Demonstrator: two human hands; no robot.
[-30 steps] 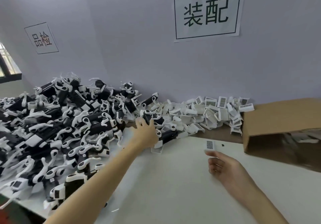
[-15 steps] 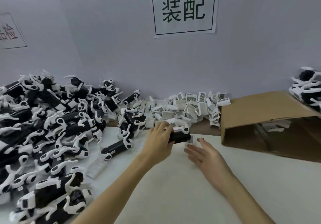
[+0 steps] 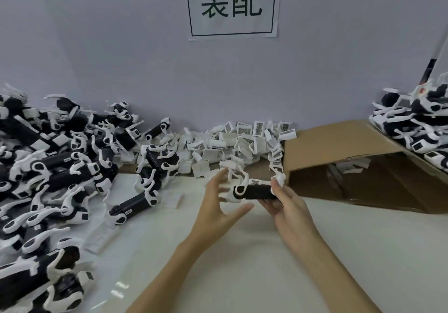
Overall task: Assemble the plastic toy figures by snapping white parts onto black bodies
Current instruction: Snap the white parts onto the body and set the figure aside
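Note:
A black toy body (image 3: 257, 191) with white legs at its left end hangs just above the white table, in the middle of the head view. My right hand (image 3: 288, 208) grips its right end from below, and the thumb presses a small white part (image 3: 278, 181) against that end. My left hand (image 3: 218, 203) is beside the body's left end with fingers straight and spread. Its thumb lies under the white legs, and I cannot tell whether it touches them.
A big heap of black-and-white figures (image 3: 48, 179) covers the table's left side. Loose white parts (image 3: 242, 142) are piled against the back wall. A cardboard box (image 3: 351, 167) lies on its side at the right, with more figures (image 3: 417, 130) behind it.
My left hand pulled a black body from the heap and brought it to the middle. My right hand carried a white part to it and now grips the body, and the left hand's fingers have spread.

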